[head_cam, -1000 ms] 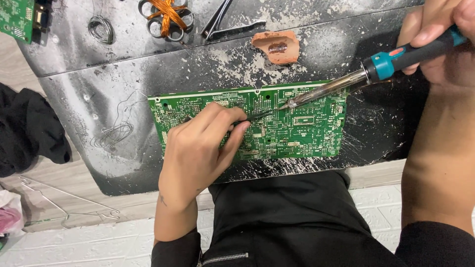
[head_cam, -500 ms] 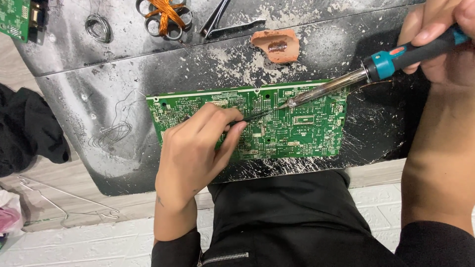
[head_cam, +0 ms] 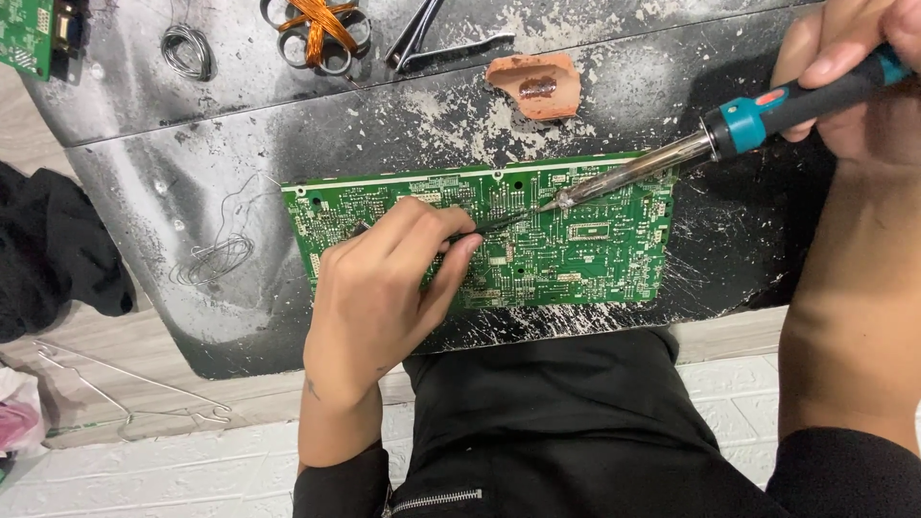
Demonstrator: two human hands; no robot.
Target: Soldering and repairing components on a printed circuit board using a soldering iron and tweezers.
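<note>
On the dark, solder-flecked worktop lay a green circuit board. Over the board's left half, the left hand was closed around thin tweezers, tips near the board's middle. From the board's upper right, the right hand gripped a teal-handled soldering iron, its tip just beside the tweezer tips. The joint appeared mid-work; whether any component was already freed could not be told.
</note>
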